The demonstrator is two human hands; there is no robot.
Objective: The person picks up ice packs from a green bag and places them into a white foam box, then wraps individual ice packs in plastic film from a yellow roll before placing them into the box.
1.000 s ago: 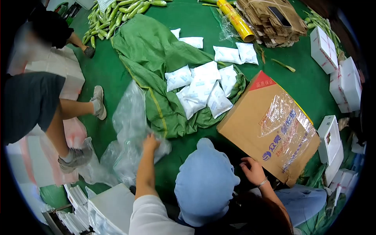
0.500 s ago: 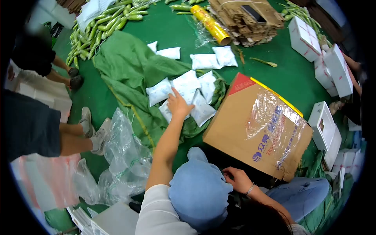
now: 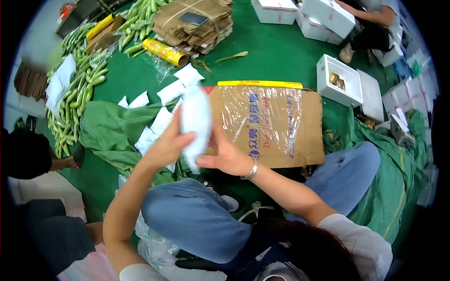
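A white packet (image 3: pixel 196 124), blurred by motion, is held up between my two hands. My left hand (image 3: pixel 166 138) grips its left side, with the thumb across its face. On its right side is my right hand (image 3: pixel 227 154), a bracelet at the wrist, the thumb pressed to the packet's lower part. Behind and beside them, more white packets (image 3: pixel 146 138) lie on a green woven sack (image 3: pixel 105 133). A brown cardboard box (image 3: pixel 272 129) with clear tape and a red corner stands just beyond my right hand.
Green vegetables (image 3: pixel 77 96) lie in a heap at the left. A yellow roll (image 3: pixel 164 51) and flattened cardboard (image 3: pixel 194 25) are at the top. White foam boxes (image 3: pixel 338 82) stand at the right, near a seated person (image 3: pixel 375 23). Other people's legs show at the left.
My left hand has lifted a packet off the sack, and my right hand has come up to hold it too. The view has turned, so the cardboard box now appears square-on.
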